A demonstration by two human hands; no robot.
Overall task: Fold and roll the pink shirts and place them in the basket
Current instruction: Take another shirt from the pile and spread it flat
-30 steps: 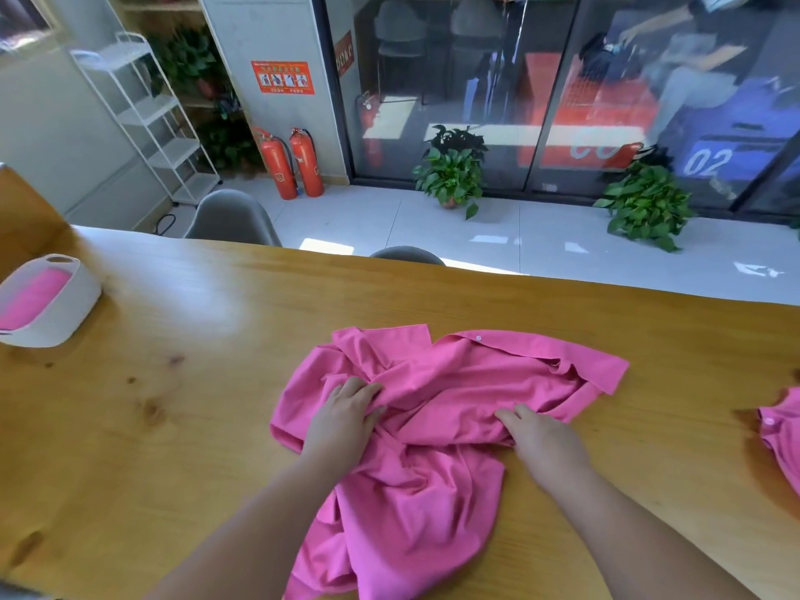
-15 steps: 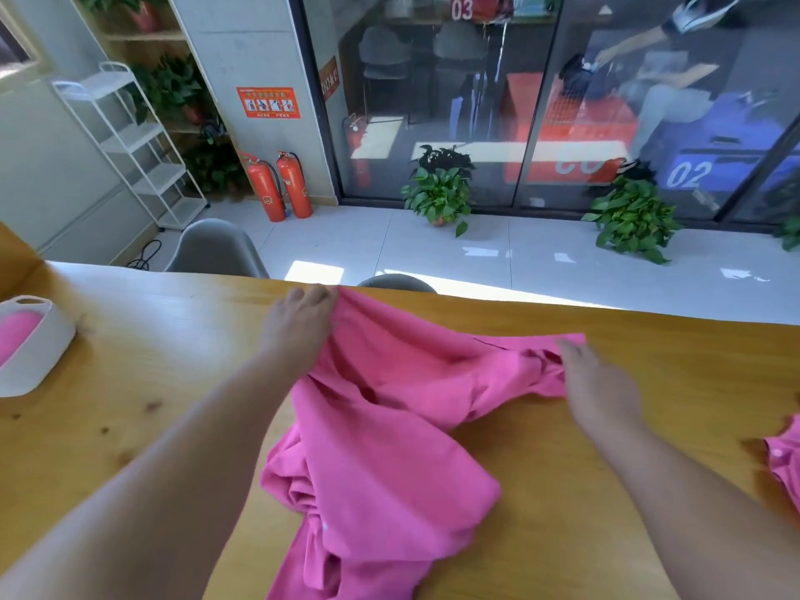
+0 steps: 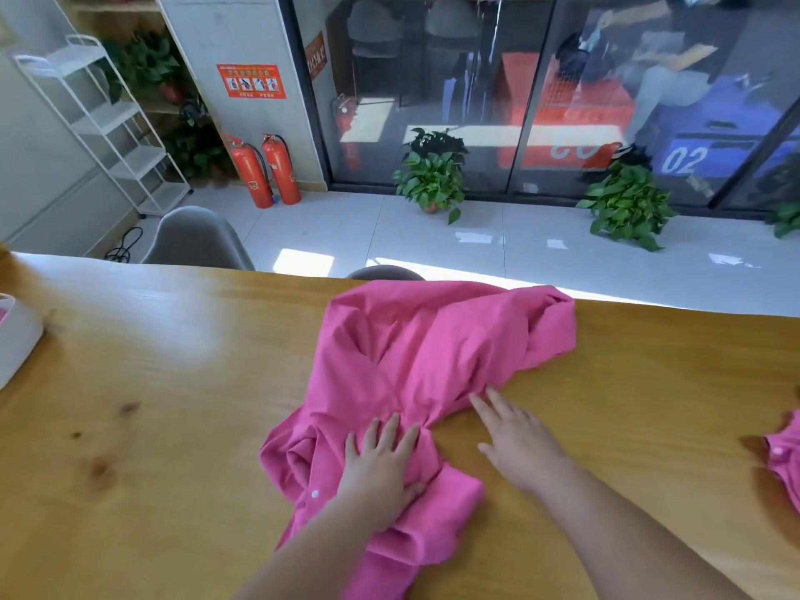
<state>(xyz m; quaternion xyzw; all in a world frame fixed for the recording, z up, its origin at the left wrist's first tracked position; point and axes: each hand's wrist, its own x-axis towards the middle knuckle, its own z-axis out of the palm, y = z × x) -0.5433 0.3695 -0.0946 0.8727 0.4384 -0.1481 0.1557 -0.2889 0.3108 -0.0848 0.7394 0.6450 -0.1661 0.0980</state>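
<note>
At the far left edge of view sits the white basket (image 3: 12, 339), only partly in frame, with something pink showing inside it. It stands on the wooden worktop (image 3: 173, 383), well apart from the work in the middle.

There the pink shirt (image 3: 424, 361) lies bunched and creased, its far part reaching close to the worktop's far edge and its near part trailing toward the person. The left hand (image 3: 381, 465) rests flat on the shirt's near half, fingers (image 3: 391, 430) straight and spread, pressing the cloth and grasping nothing. Just beside it, the right hand (image 3: 515, 439) lies released on the bare wood, its fingertips touching the shirt's gathered edge.

At the right edge, a second pink shirt (image 3: 785, 465) waits, well apart.

The likely step is smoothing before the first fold. The risk is that the cloth is heavily wrinkled around the pinched waist between the hands: folding over those ridges would trap them and give a lumpy, lopsided roll that may loosen on the long carry to the basket. A hard sweep away from the body could also push the far part over the edge.
</note>
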